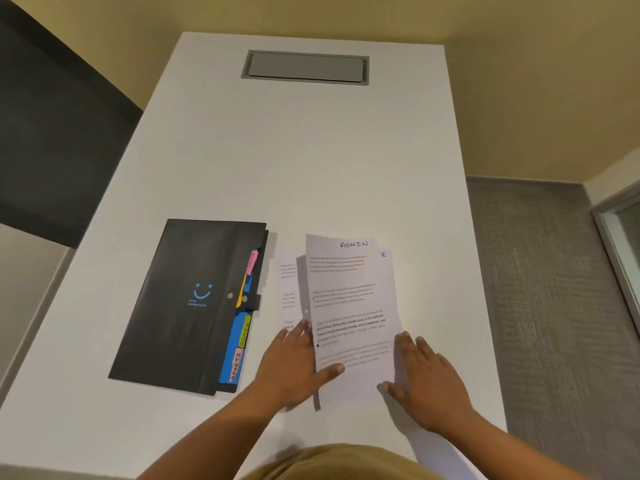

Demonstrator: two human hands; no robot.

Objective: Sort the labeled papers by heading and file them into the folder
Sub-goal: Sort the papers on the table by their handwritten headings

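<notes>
A black folder (180, 303) with a blue smiley lies closed on the white table, coloured tabs showing along its right edge. To its right is a stack of printed papers (289, 282). The top sheet, headed ADMIN (349, 292), is lifted at its left edge. My left hand (294, 365) grips that sheet's lower left edge, thumb on top and fingers underneath. My right hand (426, 379) lies flat with fingers spread on the stack's lower right corner. A sheet beneath shows only a letter E at its top right.
The white table (311, 161) has a grey cable hatch (305, 68) set in its far end. A dark chair (52, 133) stands at the left. Grey carpet (540, 271) lies beyond the table's right edge.
</notes>
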